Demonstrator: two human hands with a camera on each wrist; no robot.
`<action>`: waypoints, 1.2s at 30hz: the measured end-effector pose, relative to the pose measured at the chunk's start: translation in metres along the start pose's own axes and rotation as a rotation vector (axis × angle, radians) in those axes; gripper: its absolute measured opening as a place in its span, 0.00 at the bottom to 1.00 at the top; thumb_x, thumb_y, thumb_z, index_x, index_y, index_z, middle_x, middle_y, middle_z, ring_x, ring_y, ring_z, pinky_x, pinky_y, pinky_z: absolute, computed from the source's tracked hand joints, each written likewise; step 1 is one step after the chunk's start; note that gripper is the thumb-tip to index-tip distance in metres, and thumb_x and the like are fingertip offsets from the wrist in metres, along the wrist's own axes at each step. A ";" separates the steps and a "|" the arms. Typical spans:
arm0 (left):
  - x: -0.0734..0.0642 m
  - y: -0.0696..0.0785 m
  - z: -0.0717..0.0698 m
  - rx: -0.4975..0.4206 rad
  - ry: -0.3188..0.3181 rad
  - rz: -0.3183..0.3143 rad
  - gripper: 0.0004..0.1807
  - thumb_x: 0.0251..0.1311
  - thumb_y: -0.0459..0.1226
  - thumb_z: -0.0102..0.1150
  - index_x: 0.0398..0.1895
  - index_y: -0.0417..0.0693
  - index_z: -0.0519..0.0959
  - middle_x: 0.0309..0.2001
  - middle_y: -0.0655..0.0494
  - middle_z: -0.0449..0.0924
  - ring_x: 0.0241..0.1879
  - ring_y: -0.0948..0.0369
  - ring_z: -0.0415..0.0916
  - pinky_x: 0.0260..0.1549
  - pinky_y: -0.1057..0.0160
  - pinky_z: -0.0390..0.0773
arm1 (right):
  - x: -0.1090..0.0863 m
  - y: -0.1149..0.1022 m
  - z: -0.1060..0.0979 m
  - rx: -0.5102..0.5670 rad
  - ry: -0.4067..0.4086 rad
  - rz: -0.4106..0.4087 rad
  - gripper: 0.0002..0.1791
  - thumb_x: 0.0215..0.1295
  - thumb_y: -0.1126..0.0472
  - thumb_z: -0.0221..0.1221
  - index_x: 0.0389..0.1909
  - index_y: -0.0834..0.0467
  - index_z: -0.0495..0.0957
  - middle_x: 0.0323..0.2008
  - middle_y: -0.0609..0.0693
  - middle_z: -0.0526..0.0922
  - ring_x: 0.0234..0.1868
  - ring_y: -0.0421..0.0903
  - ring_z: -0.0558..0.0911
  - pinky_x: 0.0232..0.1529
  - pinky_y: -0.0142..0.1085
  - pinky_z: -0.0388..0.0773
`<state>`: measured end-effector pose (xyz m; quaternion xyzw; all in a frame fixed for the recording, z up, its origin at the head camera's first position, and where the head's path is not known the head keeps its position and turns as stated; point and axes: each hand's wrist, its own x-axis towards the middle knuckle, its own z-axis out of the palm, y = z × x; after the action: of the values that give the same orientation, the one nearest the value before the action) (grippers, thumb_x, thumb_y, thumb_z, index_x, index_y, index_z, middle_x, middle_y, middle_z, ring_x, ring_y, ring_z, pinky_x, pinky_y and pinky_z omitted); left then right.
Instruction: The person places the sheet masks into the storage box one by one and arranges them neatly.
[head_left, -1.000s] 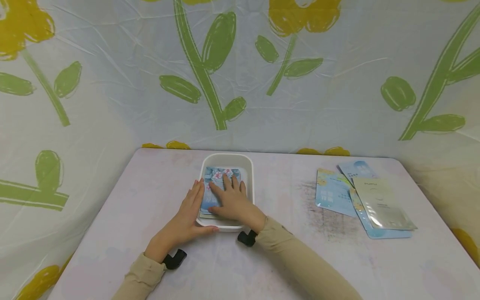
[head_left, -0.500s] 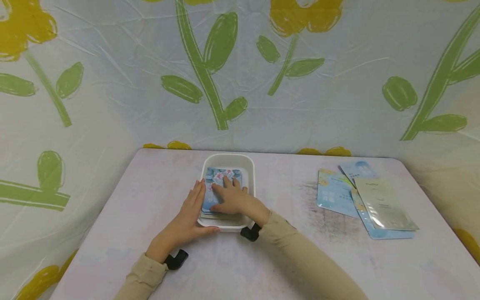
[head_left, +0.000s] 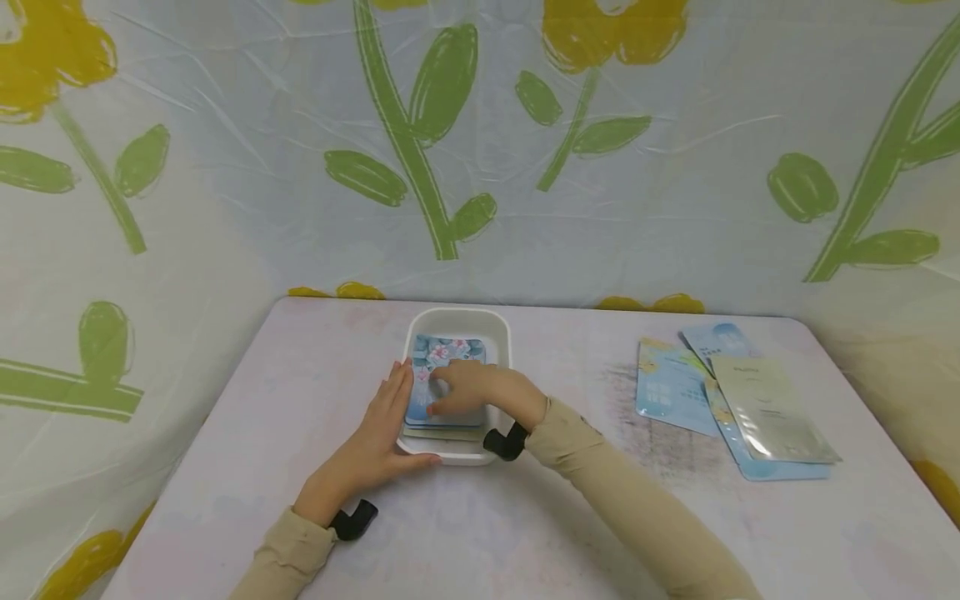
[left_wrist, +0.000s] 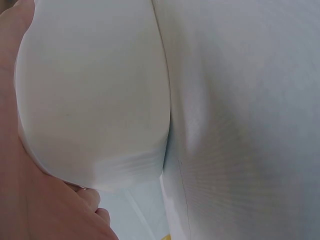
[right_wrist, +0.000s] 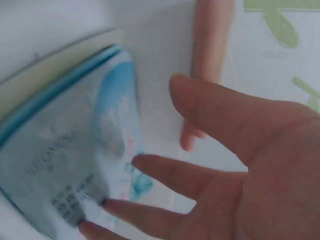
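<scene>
A white plastic tray (head_left: pixel 504 342) holds a stack of sheet mask packets (head_left: pixel 438 347), the top one blue with pink flowers. Alongside the tray's left wall lies my left hand (head_left: pixel 367 442), its fingers straight and its thumb stretched along the near end. The left wrist view shows that hand (left_wrist: pixel 50 205) against the tray's outer wall (left_wrist: pixel 95 90). Over the stack is my right hand (head_left: pixel 468 387), nothing gripped in it. In the right wrist view its fingers (right_wrist: pixel 170 175) are spread, with fingertips at the top packet (right_wrist: pixel 60 145). Its far fingers are hidden in the head view.
Several more packets lie overlapping on the table's right side: a silvery one (head_left: pixel 772 408) on top, a blue one (head_left: pixel 675 387) at its left and another blue one (head_left: pixel 716 340) behind. A flowered cloth (head_left: pixel 637 233) hangs behind the table.
My right hand has shifted slightly right, its wrist rising and its fingers tipping down from lying spread flat on the top packet. The left hand has stayed against the tray.
</scene>
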<state>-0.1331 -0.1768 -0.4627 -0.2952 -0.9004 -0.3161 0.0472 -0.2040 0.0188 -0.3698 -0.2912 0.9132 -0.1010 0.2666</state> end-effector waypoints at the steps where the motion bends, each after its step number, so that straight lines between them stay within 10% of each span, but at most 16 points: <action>1: 0.000 0.000 0.000 0.000 -0.002 -0.001 0.68 0.51 0.61 0.69 0.78 0.33 0.37 0.80 0.44 0.31 0.78 0.49 0.27 0.75 0.52 0.34 | 0.001 -0.001 -0.004 0.004 -0.022 -0.012 0.36 0.69 0.44 0.59 0.73 0.55 0.65 0.71 0.56 0.66 0.72 0.54 0.64 0.71 0.51 0.61; 13: 0.000 -0.002 0.002 0.000 -0.011 -0.014 0.69 0.51 0.64 0.67 0.78 0.33 0.36 0.80 0.43 0.31 0.78 0.50 0.26 0.75 0.53 0.32 | 0.033 0.000 -0.004 -0.075 0.034 0.033 0.50 0.55 0.47 0.72 0.77 0.43 0.58 0.79 0.47 0.46 0.77 0.60 0.46 0.71 0.65 0.48; 36: 0.001 -0.001 0.000 0.005 -0.020 -0.030 0.69 0.51 0.61 0.70 0.79 0.44 0.31 0.80 0.45 0.31 0.78 0.51 0.26 0.75 0.48 0.36 | 0.053 0.021 0.011 0.006 0.037 0.028 0.62 0.45 0.40 0.76 0.79 0.46 0.52 0.79 0.45 0.47 0.77 0.62 0.46 0.70 0.66 0.51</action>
<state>-0.1342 -0.1774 -0.4628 -0.2848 -0.9059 -0.3115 0.0342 -0.2446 0.0042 -0.4087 -0.2757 0.9217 -0.1054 0.2517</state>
